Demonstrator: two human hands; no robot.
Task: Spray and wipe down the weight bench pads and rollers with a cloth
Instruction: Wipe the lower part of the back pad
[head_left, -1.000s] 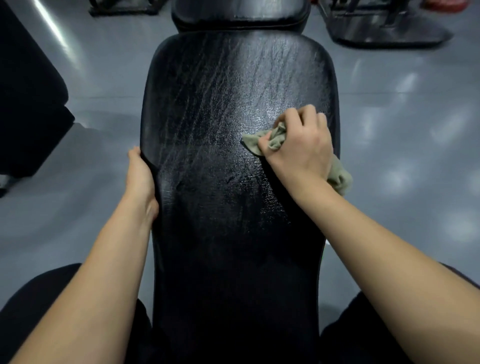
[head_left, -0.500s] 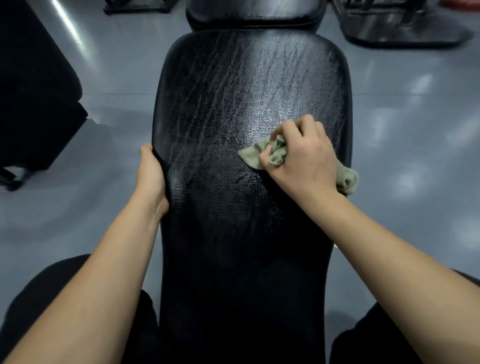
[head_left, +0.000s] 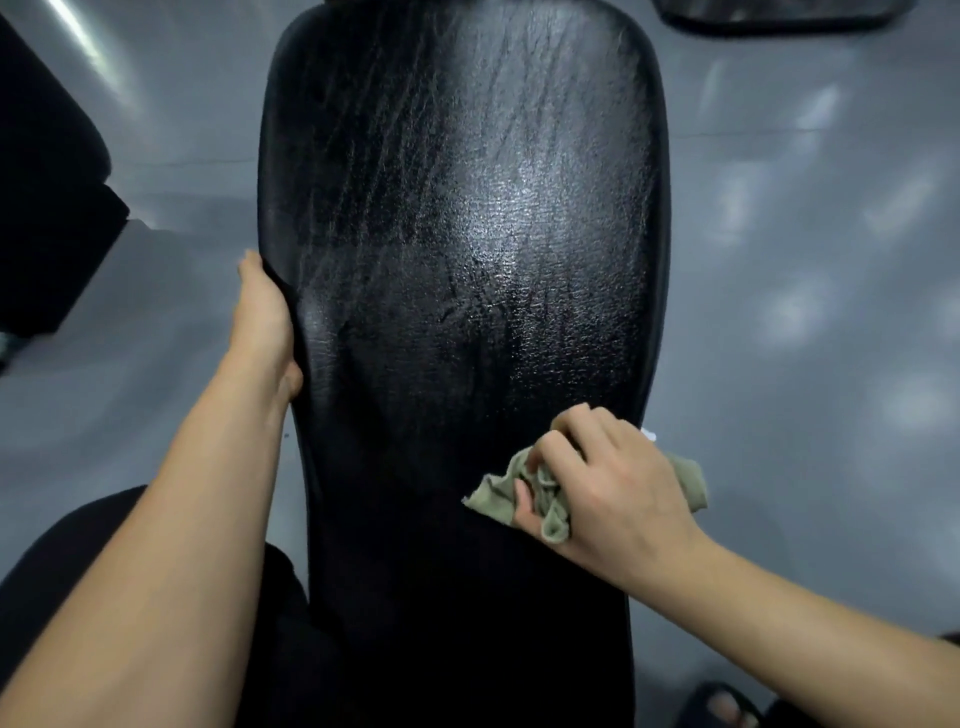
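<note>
A: Where is the cloth (head_left: 496, 499)?
B: Low on the pad (head_left: 457, 234), right side. The right grip (head_left: 613, 493) pinches it in a bunch.
A: Is it heavy?
B: No, I think soft and light. The left grip (head_left: 262, 322) holds the shiny pad's edge.

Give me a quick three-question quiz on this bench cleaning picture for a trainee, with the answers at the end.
1. True or false: the left hand grips the side edge of the bench pad.
2. Which of the hands holds the cloth? A left, B right, C both.
3. Fill in: the cloth's colour is pale ____.

Key: 1 true; 2 B, the right hand; 3 green.
</note>
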